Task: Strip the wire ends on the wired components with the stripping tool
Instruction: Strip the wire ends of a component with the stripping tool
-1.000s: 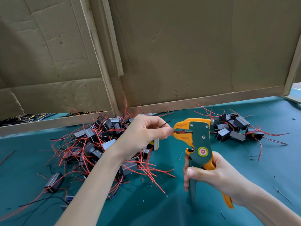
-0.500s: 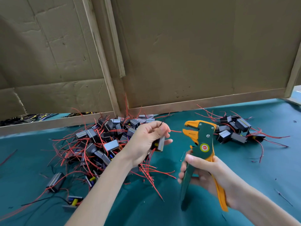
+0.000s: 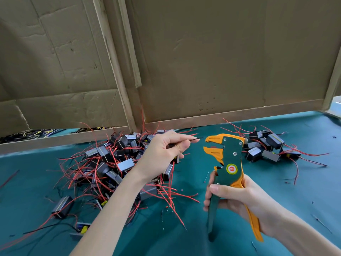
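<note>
**Stripping tool** [image 3: 231, 163]: green body, orange nose and orange rear handle. It is standing nearly upright over the table right of centre, with its long axis running top to bottom, head up and handles down. The nose is pointing left. The jaws are standing apart with nothing between them, and the two handles are splaying apart below. Whether the green handle tip is touching the cloth cannot be told.

**Right hand** [image 3: 238, 202]: coming in from the lower right edge with its forearm angling up and left. It is gripping both handles, thumb lying across the front and fingers curling round the green handle.

**Black wire** [image 3: 191, 139]: thin, lying nearly level, its free end pointing right at the open jaws and stopping just short of them.

**Left hand** [image 3: 162, 154]: raised over the larger pile, its forearm rising from the bottom edge. It is pinching the black wire between thumb and forefinger, with the other fingers curling loosely beneath.

**Larger pile** [image 3: 118, 159] of wired components: black blocks tangling with red leads, lying under and left of the left hand.

**Smaller pile** [image 3: 265, 146]: lying just behind and right of the tool head.

**Teal table** [image 3: 304, 191]: carrying both piles.

**Cardboard wall** [image 3: 221, 61]: standing along the far edge.
</note>
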A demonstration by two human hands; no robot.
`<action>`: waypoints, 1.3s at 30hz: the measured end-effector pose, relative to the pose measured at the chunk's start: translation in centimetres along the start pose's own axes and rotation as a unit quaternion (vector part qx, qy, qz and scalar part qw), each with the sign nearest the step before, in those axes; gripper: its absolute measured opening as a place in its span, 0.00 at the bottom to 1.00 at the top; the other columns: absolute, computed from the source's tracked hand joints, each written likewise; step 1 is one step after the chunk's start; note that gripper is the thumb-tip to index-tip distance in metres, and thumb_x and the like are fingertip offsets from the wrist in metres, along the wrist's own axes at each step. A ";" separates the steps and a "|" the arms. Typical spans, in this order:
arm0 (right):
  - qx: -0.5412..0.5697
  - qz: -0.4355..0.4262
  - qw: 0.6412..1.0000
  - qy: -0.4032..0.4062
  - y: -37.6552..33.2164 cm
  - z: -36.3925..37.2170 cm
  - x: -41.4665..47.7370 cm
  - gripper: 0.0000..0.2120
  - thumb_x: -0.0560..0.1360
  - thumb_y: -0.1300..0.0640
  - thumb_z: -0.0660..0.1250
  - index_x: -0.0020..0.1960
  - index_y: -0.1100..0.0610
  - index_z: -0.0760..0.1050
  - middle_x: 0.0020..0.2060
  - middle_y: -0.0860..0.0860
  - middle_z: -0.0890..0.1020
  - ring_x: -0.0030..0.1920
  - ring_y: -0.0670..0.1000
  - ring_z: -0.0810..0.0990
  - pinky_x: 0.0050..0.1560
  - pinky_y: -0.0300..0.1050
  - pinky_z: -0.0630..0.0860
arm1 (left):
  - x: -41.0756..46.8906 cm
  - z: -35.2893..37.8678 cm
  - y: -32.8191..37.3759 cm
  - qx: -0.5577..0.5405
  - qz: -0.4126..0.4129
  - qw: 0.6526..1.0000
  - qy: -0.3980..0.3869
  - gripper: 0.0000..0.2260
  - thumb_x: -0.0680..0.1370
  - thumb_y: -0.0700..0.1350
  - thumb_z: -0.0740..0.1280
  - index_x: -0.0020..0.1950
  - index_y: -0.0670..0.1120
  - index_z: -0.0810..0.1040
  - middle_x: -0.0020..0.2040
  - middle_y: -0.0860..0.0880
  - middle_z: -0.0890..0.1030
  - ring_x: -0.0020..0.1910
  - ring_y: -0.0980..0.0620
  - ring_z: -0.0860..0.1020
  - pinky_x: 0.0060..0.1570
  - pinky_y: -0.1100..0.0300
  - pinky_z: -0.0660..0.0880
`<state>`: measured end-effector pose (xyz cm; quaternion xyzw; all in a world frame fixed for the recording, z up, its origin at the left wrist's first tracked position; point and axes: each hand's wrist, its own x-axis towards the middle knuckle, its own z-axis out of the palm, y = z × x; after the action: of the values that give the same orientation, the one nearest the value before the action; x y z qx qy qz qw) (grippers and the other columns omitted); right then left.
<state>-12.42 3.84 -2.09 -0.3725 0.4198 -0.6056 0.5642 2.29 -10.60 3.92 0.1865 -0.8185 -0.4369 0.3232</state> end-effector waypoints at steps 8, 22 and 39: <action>-0.023 -0.006 1.000 -0.015 -0.4 0.1 -0.4 0.12 0.63 0.60 0.78 0.44 0.61 0.80 0.38 0.65 0.79 0.38 0.64 0.80 0.44 0.55 0.80 | -0.2 0.0 0.7 -0.084 -0.010 0.996 0.009 0.10 0.75 0.38 0.70 0.40 0.53 0.85 0.39 0.54 0.84 0.31 0.60 0.75 0.36 0.65 0.73; -0.062 -0.013 0.997 -0.055 -0.9 0.3 -0.8 0.05 0.67 0.61 0.74 0.43 0.58 0.81 0.37 0.62 0.81 0.39 0.62 0.81 0.46 0.53 0.80 | -0.4 0.1 1.5 -0.055 -0.037 0.998 -0.019 0.05 0.73 0.37 0.72 0.38 0.45 0.83 0.32 0.53 0.80 0.30 0.59 0.71 0.34 0.68 0.69; -0.142 -0.033 0.987 -0.066 -0.8 0.2 -1.1 0.20 0.60 0.43 0.81 0.38 0.56 0.78 0.32 0.58 0.80 0.34 0.58 0.81 0.42 0.43 0.78 | -0.7 -1.2 2.2 -0.021 -0.066 0.994 -0.079 0.05 0.72 0.37 0.72 0.38 0.45 0.83 0.38 0.49 0.79 0.40 0.53 0.75 0.45 0.60 0.71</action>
<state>-12.46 4.90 -1.27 -0.5015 0.4509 -0.5325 0.5115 3.59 -9.75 5.99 0.1979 -0.8178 -0.4881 0.2318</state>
